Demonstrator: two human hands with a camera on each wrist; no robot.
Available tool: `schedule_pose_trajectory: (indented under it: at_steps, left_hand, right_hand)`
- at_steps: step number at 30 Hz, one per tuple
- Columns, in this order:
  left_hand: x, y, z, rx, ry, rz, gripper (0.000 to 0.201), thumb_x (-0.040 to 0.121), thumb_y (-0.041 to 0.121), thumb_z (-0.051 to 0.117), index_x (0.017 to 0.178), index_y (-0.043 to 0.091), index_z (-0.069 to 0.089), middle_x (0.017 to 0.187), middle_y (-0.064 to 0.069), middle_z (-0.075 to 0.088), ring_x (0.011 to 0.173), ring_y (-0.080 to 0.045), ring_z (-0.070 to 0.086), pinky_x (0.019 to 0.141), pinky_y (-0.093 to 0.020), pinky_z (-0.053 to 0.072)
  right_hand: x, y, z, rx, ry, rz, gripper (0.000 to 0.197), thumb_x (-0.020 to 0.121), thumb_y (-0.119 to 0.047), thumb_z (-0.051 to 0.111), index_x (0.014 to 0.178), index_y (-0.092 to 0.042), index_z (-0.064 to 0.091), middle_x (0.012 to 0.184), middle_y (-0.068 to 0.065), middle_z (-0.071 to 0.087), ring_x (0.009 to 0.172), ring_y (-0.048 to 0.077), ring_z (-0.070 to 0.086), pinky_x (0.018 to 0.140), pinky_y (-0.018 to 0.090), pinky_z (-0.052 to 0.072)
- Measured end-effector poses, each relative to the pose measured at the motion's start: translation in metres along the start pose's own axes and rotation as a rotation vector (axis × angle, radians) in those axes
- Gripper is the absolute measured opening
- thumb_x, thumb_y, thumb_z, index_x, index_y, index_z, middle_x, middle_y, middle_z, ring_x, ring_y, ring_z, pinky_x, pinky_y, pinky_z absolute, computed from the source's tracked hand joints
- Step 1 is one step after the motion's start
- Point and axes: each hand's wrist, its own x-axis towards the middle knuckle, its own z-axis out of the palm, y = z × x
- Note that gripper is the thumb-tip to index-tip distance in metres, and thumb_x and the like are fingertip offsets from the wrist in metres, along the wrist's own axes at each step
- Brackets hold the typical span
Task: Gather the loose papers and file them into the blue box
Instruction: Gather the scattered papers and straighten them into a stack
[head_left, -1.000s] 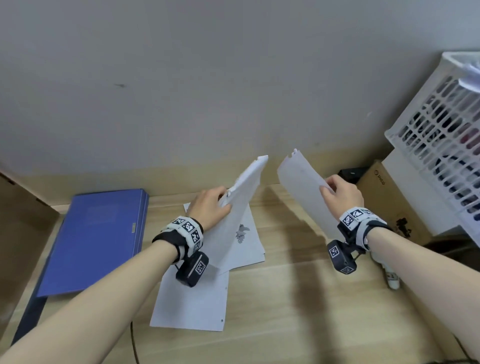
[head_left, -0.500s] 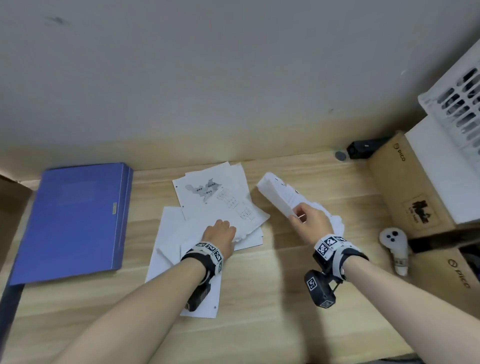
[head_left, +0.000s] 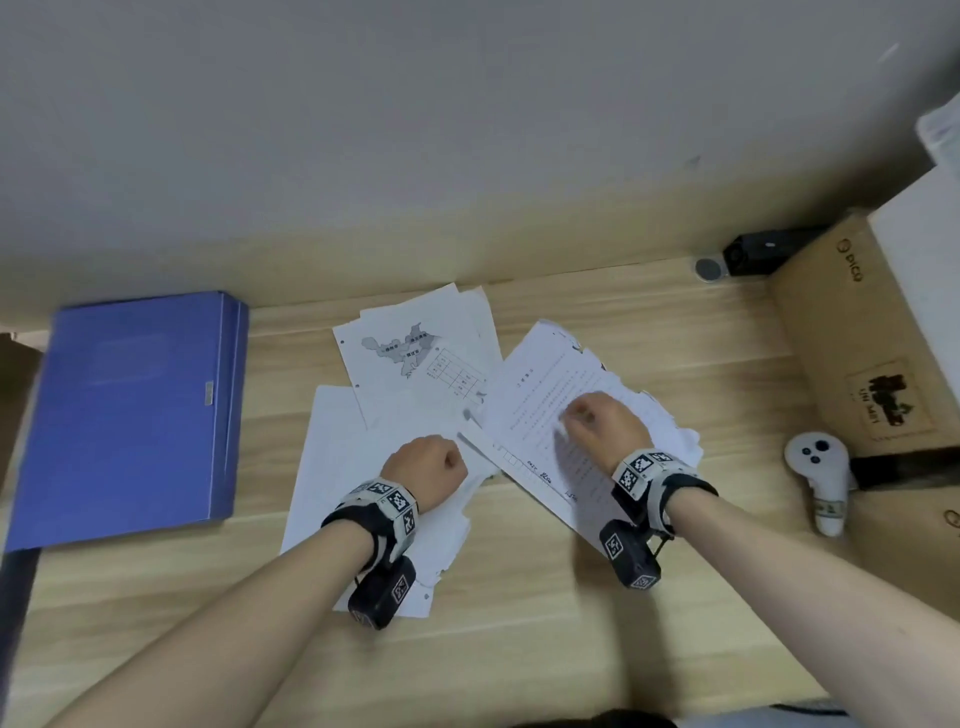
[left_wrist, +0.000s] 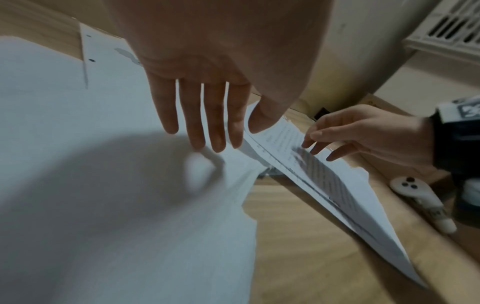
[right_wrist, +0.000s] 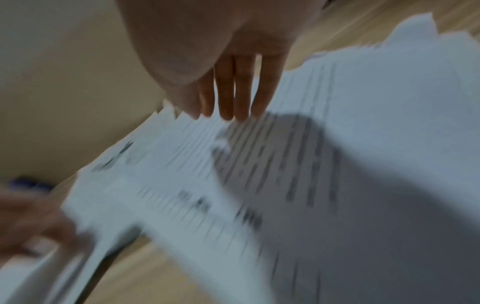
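The blue box (head_left: 130, 415) lies shut and flat at the desk's left. Loose white papers spread over the middle: a map sheet (head_left: 410, 358) at the back, blank sheets (head_left: 337, 457) in front, and a printed text sheet (head_left: 545, 395) overlapping them on the right. My left hand (head_left: 426, 465) rests on the blank sheets (left_wrist: 103, 164), its fingers (left_wrist: 215, 131) straight and its thumb at the printed sheet's corner. My right hand (head_left: 597, 426) presses straight fingertips (right_wrist: 228, 111) on the printed sheet (right_wrist: 337, 144). The left wrist view shows the same of the right hand (left_wrist: 350, 133).
A white handheld controller (head_left: 821, 467) lies at the right beside a brown cardboard box (head_left: 852, 332). A black device (head_left: 763, 252) and a small grey disc (head_left: 709, 268) sit against the back wall. Bare wooden desk (head_left: 519, 649) runs along the front.
A second ago each hand held a sheet upright in the air. Both sheets have come down, and the right hand's printed sheet now lies flat on the pile under straight fingers.
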Motion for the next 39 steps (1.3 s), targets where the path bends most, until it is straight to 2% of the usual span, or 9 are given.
schedule_pose_trajectory:
  at_steps: [4,10,13,17,21,27,32,36,39]
  left_hand:
    - [0.002,-0.001,0.005,-0.198,-0.070,-0.103,0.029,0.088,0.036,0.052,0.098,0.016,0.071,0.103,0.000,0.073,0.099,-0.023,0.066,0.089,-0.037,0.054]
    - [0.014,0.017,0.023,-0.445,-0.087,-0.265,0.042,0.088,0.031,0.059,0.125,0.013,0.060,0.126,-0.004,0.063,0.118,-0.024,0.058,0.105,-0.038,0.044]
    - [0.022,0.028,0.023,-0.627,-0.053,-0.266,0.029,0.083,0.024,0.063,0.107,0.007,0.064,0.103,-0.014,0.072,0.098,-0.028,0.067,0.098,-0.045,0.051]
    - [0.029,0.045,0.023,-0.728,-0.026,-0.232,0.012,0.082,0.011,0.058,0.080,0.003,0.067,0.082,-0.016,0.074,0.075,-0.030,0.068,0.076,-0.035,0.056]
    - [0.035,0.050,0.028,-0.753,0.034,-0.251,0.019,0.075,0.017,0.051,0.070,0.008,0.067,0.069,-0.015,0.065,0.064,-0.023,0.054,0.063,-0.030,0.041]
    - [0.039,0.050,0.006,-0.760,0.125,-0.295,0.028,0.087,0.007,0.049,0.064,0.017,0.062,0.075,-0.005,0.069,0.068,-0.021,0.058,0.066,-0.027,0.045]
    - [0.052,0.045,0.010,-0.745,0.127,-0.293,0.020,0.086,0.010,0.049,0.077,0.008,0.067,0.080,-0.010,0.068,0.071,-0.022,0.057,0.068,-0.030,0.043]
    - [0.055,0.049,0.013,-0.750,0.096,-0.270,0.019,0.080,0.015,0.048,0.080,0.008,0.066,0.080,-0.009,0.067,0.072,-0.022,0.058,0.070,-0.032,0.046]
    - [0.064,0.045,0.018,-0.717,0.077,-0.273,0.020,0.085,0.008,0.044,0.082,0.007,0.064,0.079,-0.011,0.064,0.071,-0.023,0.057,0.069,-0.031,0.045]
  right_hand:
    - [0.032,0.028,-0.026,-0.136,0.099,0.130,0.062,0.080,-0.034,0.071,0.132,-0.011,0.047,0.133,0.010,0.048,0.121,0.030,0.046,0.099,0.043,0.044]
    - [0.031,0.055,-0.024,-0.162,-0.039,0.236,0.045,0.066,-0.048,0.077,0.095,-0.018,0.058,0.095,0.000,0.054,0.097,0.023,0.050,0.076,0.037,0.049]
    - [0.016,0.058,-0.014,-0.066,-0.043,0.244,0.040,0.072,-0.043,0.073,0.066,-0.012,0.050,0.066,0.001,0.051,0.060,0.019,0.047,0.048,0.029,0.032]
    - [-0.008,0.061,-0.008,0.072,-0.016,0.255,0.030,0.088,-0.036,0.062,0.072,-0.011,0.057,0.066,0.004,0.058,0.059,0.021,0.052,0.049,0.028,0.034]
    - [-0.024,0.069,-0.016,0.164,0.053,0.281,0.040,0.098,-0.033,0.046,0.064,-0.012,0.054,0.055,0.002,0.048,0.049,0.019,0.040,0.049,0.027,0.027]
    - [-0.028,0.097,-0.047,0.267,0.249,0.457,0.020,0.096,-0.015,0.041,0.079,-0.007,0.049,0.069,0.008,0.052,0.068,0.028,0.048,0.056,0.032,0.034]
    - [-0.032,0.100,-0.043,0.418,0.227,0.458,0.023,0.094,-0.011,0.042,0.073,-0.009,0.051,0.066,0.007,0.052,0.066,0.025,0.047,0.056,0.031,0.036]
    - [-0.029,0.090,-0.026,0.488,0.110,0.410,0.021,0.090,-0.018,0.049,0.095,-0.006,0.066,0.090,0.017,0.070,0.082,0.034,0.064,0.071,0.040,0.053]
    - [-0.021,0.080,-0.015,0.429,0.075,0.364,0.024,0.088,-0.021,0.052,0.093,-0.001,0.064,0.091,0.022,0.068,0.081,0.037,0.064,0.068,0.042,0.052]
